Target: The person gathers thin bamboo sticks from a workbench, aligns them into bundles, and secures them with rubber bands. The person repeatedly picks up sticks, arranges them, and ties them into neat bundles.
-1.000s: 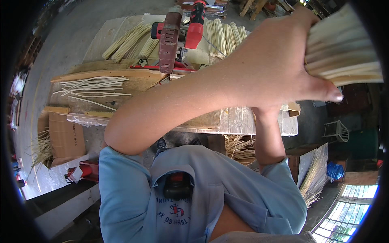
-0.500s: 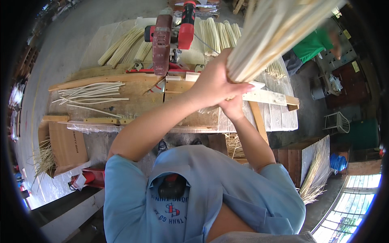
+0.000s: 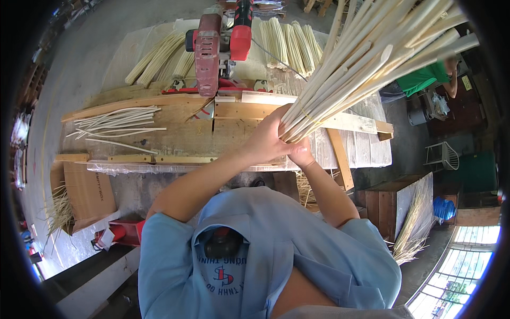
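Note:
A thick bundle of pale rattan-like sticks [image 3: 350, 69] rises from my hands toward the upper right, its far ends fanned apart. A thin band appears to circle it near the lower end. My left hand [image 3: 267, 137] is wrapped round that lower end from the left. Close beneath, my right hand [image 3: 302, 153] is closed against the bundle's base, most of its fingers hidden. Behind my hands stands a red mitre saw [image 3: 208, 53] on the wooden worktable [image 3: 186, 130]. Loose thin sticks [image 3: 114, 121] lie on the table at the left.
More stick bundles [image 3: 289, 45] lie beyond the saw. A wooden fence [image 3: 241, 110] runs across the table, and a slanting wooden strip [image 3: 340, 159] stands at its right. An open cardboard box [image 3: 90, 191] holds sticks at lower left. A person in green [image 3: 425, 80] is at far right.
The bundle has tilted further right and come lower, and its far ends now spread out in view. Both hands have shifted slightly down and left, still gripping it.

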The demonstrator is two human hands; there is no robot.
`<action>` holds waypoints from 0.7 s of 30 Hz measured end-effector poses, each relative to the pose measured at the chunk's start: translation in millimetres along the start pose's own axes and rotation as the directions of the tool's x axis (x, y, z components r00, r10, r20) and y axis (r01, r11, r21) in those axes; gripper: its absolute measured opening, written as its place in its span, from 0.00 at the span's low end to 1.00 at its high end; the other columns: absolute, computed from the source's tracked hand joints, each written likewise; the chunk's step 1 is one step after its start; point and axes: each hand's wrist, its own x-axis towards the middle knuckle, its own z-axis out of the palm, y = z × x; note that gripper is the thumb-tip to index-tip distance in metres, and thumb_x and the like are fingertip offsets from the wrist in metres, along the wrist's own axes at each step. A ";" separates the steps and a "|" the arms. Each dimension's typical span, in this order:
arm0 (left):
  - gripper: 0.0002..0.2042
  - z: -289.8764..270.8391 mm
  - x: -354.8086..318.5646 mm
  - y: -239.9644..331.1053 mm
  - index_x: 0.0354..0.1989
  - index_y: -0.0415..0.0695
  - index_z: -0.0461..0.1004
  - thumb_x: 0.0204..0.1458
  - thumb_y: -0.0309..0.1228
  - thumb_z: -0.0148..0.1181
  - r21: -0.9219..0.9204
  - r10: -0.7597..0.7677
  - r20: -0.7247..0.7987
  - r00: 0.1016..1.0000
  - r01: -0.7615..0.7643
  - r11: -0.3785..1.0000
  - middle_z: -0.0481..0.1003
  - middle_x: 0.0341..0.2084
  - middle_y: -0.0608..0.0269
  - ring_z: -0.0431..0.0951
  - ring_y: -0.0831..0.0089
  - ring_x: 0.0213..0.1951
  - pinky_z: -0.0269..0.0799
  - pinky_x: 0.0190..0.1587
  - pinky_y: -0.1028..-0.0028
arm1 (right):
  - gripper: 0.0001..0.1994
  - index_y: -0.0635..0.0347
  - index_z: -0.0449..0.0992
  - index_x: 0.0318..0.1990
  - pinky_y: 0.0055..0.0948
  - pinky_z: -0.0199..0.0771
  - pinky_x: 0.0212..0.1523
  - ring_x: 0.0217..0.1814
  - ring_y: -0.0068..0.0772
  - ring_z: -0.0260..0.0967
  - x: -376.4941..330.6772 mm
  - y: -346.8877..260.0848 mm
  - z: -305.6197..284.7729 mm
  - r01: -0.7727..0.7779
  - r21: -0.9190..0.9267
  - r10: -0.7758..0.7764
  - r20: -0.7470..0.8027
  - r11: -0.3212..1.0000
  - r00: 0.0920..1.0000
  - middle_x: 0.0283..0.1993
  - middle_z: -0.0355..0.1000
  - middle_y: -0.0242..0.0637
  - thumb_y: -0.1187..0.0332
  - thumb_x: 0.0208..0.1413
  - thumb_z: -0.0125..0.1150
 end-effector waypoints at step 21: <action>0.36 11.9 151.9 88.3 0.48 0.37 0.77 0.54 0.64 0.59 -0.033 -0.027 0.381 0.924 0.042 0.999 0.81 0.35 0.56 0.82 0.70 0.37 0.77 0.43 0.71 | 0.38 0.60 0.67 0.62 0.46 0.79 0.47 0.48 0.42 0.72 49.0 -142.2 -30.6 -0.070 0.727 -0.224 0.299 0.683 0.928 0.52 0.70 0.45 0.45 0.51 0.69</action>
